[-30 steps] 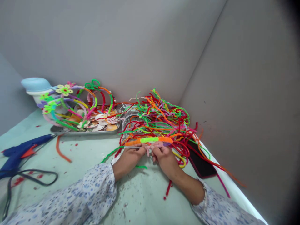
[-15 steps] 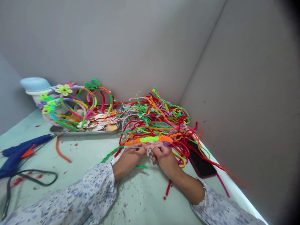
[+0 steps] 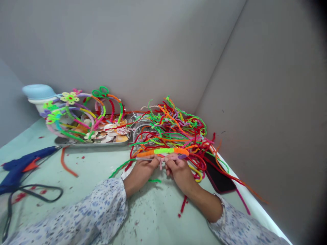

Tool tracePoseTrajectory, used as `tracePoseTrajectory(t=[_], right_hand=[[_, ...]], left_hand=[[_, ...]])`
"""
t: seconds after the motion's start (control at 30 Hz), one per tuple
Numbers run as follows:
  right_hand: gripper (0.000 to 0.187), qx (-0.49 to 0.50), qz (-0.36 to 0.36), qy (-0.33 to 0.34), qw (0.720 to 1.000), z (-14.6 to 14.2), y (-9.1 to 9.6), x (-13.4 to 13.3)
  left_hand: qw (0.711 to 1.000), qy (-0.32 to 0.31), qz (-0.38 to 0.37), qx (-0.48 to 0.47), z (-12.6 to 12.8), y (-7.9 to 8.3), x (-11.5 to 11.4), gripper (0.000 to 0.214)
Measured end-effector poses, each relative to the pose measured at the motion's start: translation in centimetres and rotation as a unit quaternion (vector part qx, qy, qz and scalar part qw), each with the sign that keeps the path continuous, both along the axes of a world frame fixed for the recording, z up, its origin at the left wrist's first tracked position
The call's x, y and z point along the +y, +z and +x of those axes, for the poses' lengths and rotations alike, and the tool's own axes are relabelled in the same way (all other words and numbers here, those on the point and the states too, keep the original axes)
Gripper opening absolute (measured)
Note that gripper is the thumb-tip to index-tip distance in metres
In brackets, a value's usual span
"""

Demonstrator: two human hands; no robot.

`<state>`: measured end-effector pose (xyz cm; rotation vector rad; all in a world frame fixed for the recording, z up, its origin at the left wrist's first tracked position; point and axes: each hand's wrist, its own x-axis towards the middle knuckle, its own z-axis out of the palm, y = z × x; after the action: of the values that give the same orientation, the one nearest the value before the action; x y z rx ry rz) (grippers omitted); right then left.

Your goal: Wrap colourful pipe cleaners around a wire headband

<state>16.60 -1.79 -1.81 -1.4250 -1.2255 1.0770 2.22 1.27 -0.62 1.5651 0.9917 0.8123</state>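
Note:
A headband (image 3: 164, 151) wrapped in orange and lime-green pipe cleaner is held in front of me, its curved side away from me. My left hand (image 3: 143, 172) is closed on the near side of the band, by a greyish stretch that looks unwrapped. My right hand (image 3: 178, 169) pinches a pale pink pipe cleaner (image 3: 160, 165) against the same band, and its short end hangs between my two hands. Purple wrapping (image 3: 182, 157) shows just beyond my right fingers. My fingertips partly hide the grip.
Behind my hands lies a tangled heap of pipe cleaners (image 3: 178, 119) beside wire coils (image 3: 144, 131). A metal tray (image 3: 102, 145) holds shells (image 3: 109, 129) and several decorated hoops (image 3: 104, 105). A blue glue gun (image 3: 28, 159) lies left, a phone (image 3: 220, 177) right, a blue-lidded container (image 3: 38, 92) back left.
Both hands keep nearly the same place and grip. The headband has shifted very slightly to the right, and the hanging pink end has moved a little.

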Motion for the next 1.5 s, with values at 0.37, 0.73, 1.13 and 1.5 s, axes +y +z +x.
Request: tracePoseTrajectory(t=[0.37,0.73,1.13,1.5], right_hand=[[0.019,0.014,0.007,0.02,1.0,-0.13,0.42,-0.17],[0.021,0.013,0.028,0.033,0.999,-0.05,0.38,-0.17],[0.024,0.005,0.007,0.027,1.0,-0.04,0.57,-0.21],[0.027,0.02,-0.013,-0.001,1.0,-0.15,0.58,-0.07]], left_hand=[[0.998,-0.02,0.041,0.045,-0.47,0.27,0.08,0.025],[0.998,-0.021,0.046,0.038,-0.49,0.58,-0.09,0.023],[0.999,-0.022,0.013,0.022,-0.45,0.61,-0.23,0.025],[1.0,0.001,-0.019,0.002,-0.13,0.77,-0.53,0.027]])
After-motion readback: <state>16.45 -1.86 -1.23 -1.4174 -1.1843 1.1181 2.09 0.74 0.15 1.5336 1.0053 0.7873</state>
